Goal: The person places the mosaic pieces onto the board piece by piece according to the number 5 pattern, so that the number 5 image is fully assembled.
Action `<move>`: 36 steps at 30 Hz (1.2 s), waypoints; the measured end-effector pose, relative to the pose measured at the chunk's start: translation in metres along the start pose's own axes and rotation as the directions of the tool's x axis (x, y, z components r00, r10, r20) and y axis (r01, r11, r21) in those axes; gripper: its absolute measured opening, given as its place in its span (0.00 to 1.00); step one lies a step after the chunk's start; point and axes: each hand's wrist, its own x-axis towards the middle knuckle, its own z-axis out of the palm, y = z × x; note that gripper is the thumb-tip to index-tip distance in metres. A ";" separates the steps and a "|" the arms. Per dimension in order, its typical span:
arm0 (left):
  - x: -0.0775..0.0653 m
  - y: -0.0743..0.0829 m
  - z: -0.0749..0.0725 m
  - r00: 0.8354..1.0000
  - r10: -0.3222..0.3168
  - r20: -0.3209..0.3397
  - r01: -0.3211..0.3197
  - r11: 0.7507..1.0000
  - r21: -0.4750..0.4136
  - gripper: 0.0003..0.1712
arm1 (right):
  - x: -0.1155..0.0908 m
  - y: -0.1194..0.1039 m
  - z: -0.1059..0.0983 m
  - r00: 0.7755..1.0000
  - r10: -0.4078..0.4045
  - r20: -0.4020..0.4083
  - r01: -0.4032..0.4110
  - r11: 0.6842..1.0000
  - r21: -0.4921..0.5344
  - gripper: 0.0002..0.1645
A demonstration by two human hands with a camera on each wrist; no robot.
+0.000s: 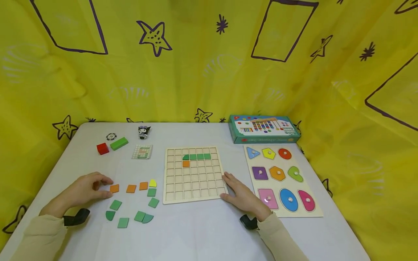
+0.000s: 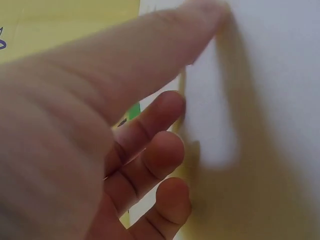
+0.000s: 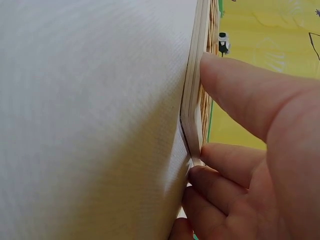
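Observation:
My left hand [image 1: 83,188] is at the left, thumb and index finger apart, their tips right at the left side of an orange square tile [image 1: 114,188]. In the left wrist view the thumb [image 2: 150,45] hides the tile. Two more orange squares [image 1: 131,189] lie to its right. My right hand [image 1: 241,194] rests at the lower right corner of a wooden grid board [image 1: 196,181], fingers stretched along its edge. Up close, thumb and index tips touch the board's edge [image 3: 192,100]. On the grid lie a row of green tiles [image 1: 199,157] and an orange square [image 1: 186,164].
Several green tiles [image 1: 123,222] and a yellow tile [image 1: 152,183] lie left of the board. Behind them are a pattern card [image 1: 142,152], red block [image 1: 102,148], green block [image 1: 119,143], a round chip [image 1: 111,136] and figurine [image 1: 143,132]. A knobbed shape puzzle [image 1: 284,188] and box [image 1: 264,129] stand right.

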 end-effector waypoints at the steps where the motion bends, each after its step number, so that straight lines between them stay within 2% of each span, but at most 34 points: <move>1: 0.000 0.001 0.000 1.000 -0.001 0.005 0.001 1.000 0.000 0.26 | 0.000 0.000 0.000 1.000 0.000 -0.001 0.000 1.000 0.003 0.42; 8: 0.004 0.004 0.003 1.000 0.006 0.012 -0.006 1.000 0.003 0.20 | 0.000 -0.002 -0.001 1.000 0.003 -0.001 -0.003 1.000 0.011 0.42; 11: 0.004 0.006 0.002 1.000 -0.006 0.004 0.006 1.000 -0.003 0.20 | -0.001 -0.003 -0.001 1.000 0.000 0.004 0.000 1.000 0.016 0.42; 16: 0.011 0.016 0.000 0.999 -0.022 -0.043 0.022 1.000 -0.002 0.21 | -0.001 -0.002 0.000 1.000 -0.004 0.008 0.003 1.000 0.017 0.42; 18: 0.016 0.024 0.000 0.997 0.012 -0.075 -0.012 1.000 0.000 0.20 | -0.001 -0.002 -0.001 1.000 -0.005 0.005 0.005 1.000 0.018 0.42; 21: 0.027 0.038 0.003 0.987 0.087 -0.138 -0.087 0.996 0.004 0.18 | -0.001 -0.002 -0.001 1.000 -0.007 0.001 0.007 1.000 0.021 0.42; 26: 0.052 0.061 0.015 0.957 0.192 -0.217 -0.194 0.981 0.014 0.17 | -0.001 0.000 -0.001 1.000 -0.007 0.000 0.007 1.000 0.015 0.43; 30: 0.071 0.083 0.024 0.948 0.235 -0.215 -0.237 0.971 0.017 0.17 | -0.001 0.001 0.001 1.000 -0.007 0.002 0.007 1.000 0.017 0.43; 36: 0.098 0.116 0.039 0.955 0.248 -0.160 -0.248 0.969 0.017 0.16 | -0.001 0.000 0.000 1.000 -0.013 -0.003 0.013 0.999 0.030 0.42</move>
